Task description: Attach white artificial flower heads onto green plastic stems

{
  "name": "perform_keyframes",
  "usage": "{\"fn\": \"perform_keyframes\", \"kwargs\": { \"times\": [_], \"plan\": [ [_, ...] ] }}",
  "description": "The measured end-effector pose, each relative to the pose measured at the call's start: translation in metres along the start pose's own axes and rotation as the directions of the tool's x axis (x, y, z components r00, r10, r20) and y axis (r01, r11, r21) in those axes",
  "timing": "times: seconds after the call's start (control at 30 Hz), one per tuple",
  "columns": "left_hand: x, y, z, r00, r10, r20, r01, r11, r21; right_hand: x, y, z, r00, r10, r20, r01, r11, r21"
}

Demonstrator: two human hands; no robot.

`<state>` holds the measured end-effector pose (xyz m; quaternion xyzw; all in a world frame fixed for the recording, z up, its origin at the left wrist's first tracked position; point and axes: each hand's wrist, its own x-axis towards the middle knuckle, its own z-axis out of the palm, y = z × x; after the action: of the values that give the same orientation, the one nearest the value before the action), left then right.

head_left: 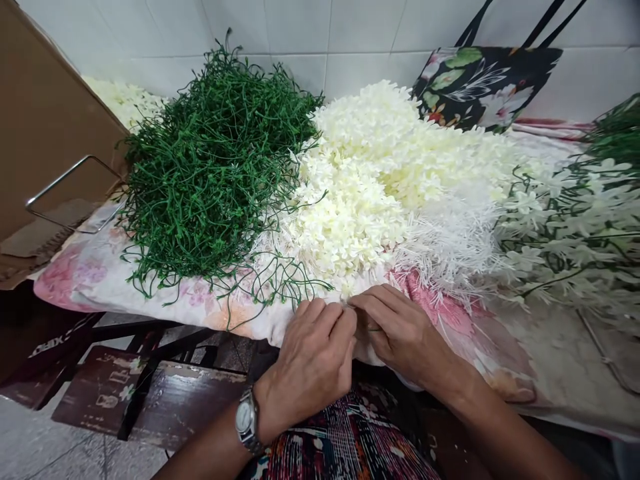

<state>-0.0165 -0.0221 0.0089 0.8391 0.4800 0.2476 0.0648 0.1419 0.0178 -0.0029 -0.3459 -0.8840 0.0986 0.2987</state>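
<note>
My left hand [317, 347], with a watch on the wrist, is closed at the front edge of the cloth-covered table. My right hand [400, 333] meets it there, thumb and fingers pinched together. Whatever the fingertips grip is mostly hidden. A small pale blossom [346, 288] shows just beyond them; I cannot tell whether it is held. Behind the hands lies a heap of cream artificial flower heads [350, 220]. To the left rises a big tangle of green plastic stems [215, 160], a few loose ones [280, 277] trailing near my left hand.
Feathery white sprigs [450, 240] lie right of the cream heap. Farther right are assembled white flowers on stems [570, 233]. A cardboard box [60, 113] stands at the left, a floral bag [490, 87] against the tiled wall. Below the table's edge is a worn wooden stool [185, 407].
</note>
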Motion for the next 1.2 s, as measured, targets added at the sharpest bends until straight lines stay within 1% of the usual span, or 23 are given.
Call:
{"fn": "perform_keyframes", "kwargs": {
  "times": [0.03,0.07,0.1,0.17,0.23,0.3,0.37,0.47,0.5,0.57,0.63,0.67,0.73,0.77,0.83,0.87,0.93,1.0,1.07,1.13,1.2],
  "plan": [
    [0.0,0.001,0.003,1.0,0.011,0.013,-0.012,1.0,0.025,-0.001,0.0,-0.001,1.0,0.012,0.0,-0.012,1.0,0.024],
    [0.0,0.0,0.005,1.0,0.015,0.001,-0.015,0.999,0.028,-0.003,-0.001,-0.003,1.0,0.021,-0.001,-0.021,0.999,0.046],
    [-0.001,-0.001,0.006,0.999,0.011,-0.033,-0.011,1.0,0.005,-0.005,-0.001,-0.006,1.0,0.028,-0.002,-0.028,0.997,0.067],
    [-0.002,-0.003,0.005,0.99,-0.049,-0.131,0.037,0.995,-0.098,-0.009,-0.001,-0.014,0.998,0.055,-0.014,-0.053,0.993,0.101],
    [-0.003,-0.004,0.002,0.965,-0.141,-0.222,0.089,0.969,-0.23,-0.014,-0.001,-0.02,0.993,0.107,-0.049,-0.101,0.988,0.118],
    [-0.005,-0.004,-0.001,0.94,-0.207,-0.27,0.109,0.935,-0.338,-0.016,-0.002,-0.023,0.983,0.155,-0.101,-0.14,0.981,0.135],
    [-0.007,-0.003,-0.001,0.93,-0.24,-0.278,0.117,0.911,-0.396,-0.016,-0.003,-0.022,0.979,0.163,-0.121,-0.139,0.973,0.182],
    [-0.009,-0.001,-0.001,0.927,-0.287,-0.24,0.158,0.883,-0.442,-0.014,-0.006,-0.019,0.977,0.166,-0.13,-0.13,0.961,0.245],
    [-0.01,0.0,-0.003,0.929,-0.311,-0.203,0.192,0.87,-0.454,-0.013,-0.008,-0.019,0.976,0.169,-0.134,-0.132,0.959,0.25],
    [-0.01,0.002,-0.008,0.934,-0.346,-0.092,0.266,0.843,-0.468,-0.012,-0.011,-0.021,0.982,0.151,-0.116,-0.119,0.962,0.245],
    [-0.008,0.004,-0.013,0.943,-0.332,0.032,0.305,0.82,-0.484,-0.011,-0.017,-0.023,0.994,0.088,-0.07,-0.07,0.973,0.221],
    [-0.006,0.005,-0.015,0.948,-0.309,0.08,0.307,0.81,-0.5,-0.011,-0.021,-0.023,0.998,0.048,-0.047,-0.038,0.979,0.199],
    [-0.003,0.008,-0.017,0.952,-0.268,0.149,0.305,0.782,-0.543,-0.009,-0.029,-0.021,0.999,-0.021,-0.024,0.024,0.99,0.139],
    [-0.002,0.009,-0.016,0.95,-0.263,0.17,0.312,0.764,-0.564,-0.009,-0.032,-0.02,0.999,-0.046,-0.023,0.048,0.992,0.112],
    [-0.001,0.009,-0.014,0.94,-0.288,0.182,0.338,0.725,-0.6,-0.009,-0.034,-0.019,0.997,-0.07,-0.022,0.072,0.992,0.1],
    [-0.001,0.008,-0.013,0.934,-0.311,0.174,0.35,0.708,-0.613,-0.01,-0.033,-0.019,0.997,-0.067,-0.025,0.069,0.992,0.107],
    [0.0,0.004,-0.012,0.922,-0.37,0.117,0.357,0.693,-0.626,-0.014,-0.024,-0.025,0.998,-0.025,-0.053,0.03,0.996,0.088],
    [0.003,-0.001,-0.011,0.911,-0.412,0.025,0.343,0.722,-0.601,-0.02,-0.01,-0.035,0.991,0.05,-0.126,-0.053,0.998,-0.024],
    [0.008,-0.006,-0.01,0.913,-0.404,-0.051,0.319,0.788,-0.527,-0.025,0.005,-0.043,0.973,0.153,-0.173,-0.184,0.966,-0.181],
    [0.014,-0.009,-0.006,0.934,-0.347,-0.08,0.284,0.862,-0.42,-0.028,0.016,-0.046,0.96,0.234,-0.153,-0.269,0.921,-0.283],
    [0.02,-0.009,-0.001,0.953,-0.284,-0.109,0.243,0.926,-0.288,-0.028,0.021,-0.042,0.953,0.284,-0.102,-0.301,0.869,-0.393]
  ]
}}
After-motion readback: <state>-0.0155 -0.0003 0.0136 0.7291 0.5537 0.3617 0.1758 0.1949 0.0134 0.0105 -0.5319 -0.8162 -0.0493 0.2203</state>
